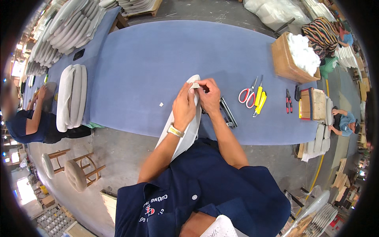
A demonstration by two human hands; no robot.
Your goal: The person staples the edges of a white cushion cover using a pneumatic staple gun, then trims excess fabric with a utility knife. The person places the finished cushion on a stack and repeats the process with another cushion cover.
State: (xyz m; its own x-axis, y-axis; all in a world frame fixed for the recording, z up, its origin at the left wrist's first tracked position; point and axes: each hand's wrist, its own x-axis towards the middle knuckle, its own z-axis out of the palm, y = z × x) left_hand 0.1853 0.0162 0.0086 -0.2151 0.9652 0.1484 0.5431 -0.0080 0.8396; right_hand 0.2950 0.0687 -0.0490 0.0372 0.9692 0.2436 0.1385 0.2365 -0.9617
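A long, light grey upholstered pad (192,128) stands tilted on edge before my body, its rounded tip above the blue table (146,59). My left hand (184,104), with a gold-coloured watch on its wrist, grips the pad near that tip, thumb and fingers pressed on the fabric. At the same tip my right hand (209,94) pinches the fabric edge, fingers closed; part of them is hidden behind the pad. Just right of my right forearm lies a black and silver staple gun (227,112). A small white scrap (161,104) rests left of my left hand.
Red-handled scissors (247,96), a yellow screwdriver (258,94), a yellow utility knife (260,104) and red-and-black pliers (289,102) lie to the right. Beyond stands a cardboard box (282,59) of white stuffing. Stacked grey pads (71,96) and a co-worker (33,118) are at left.
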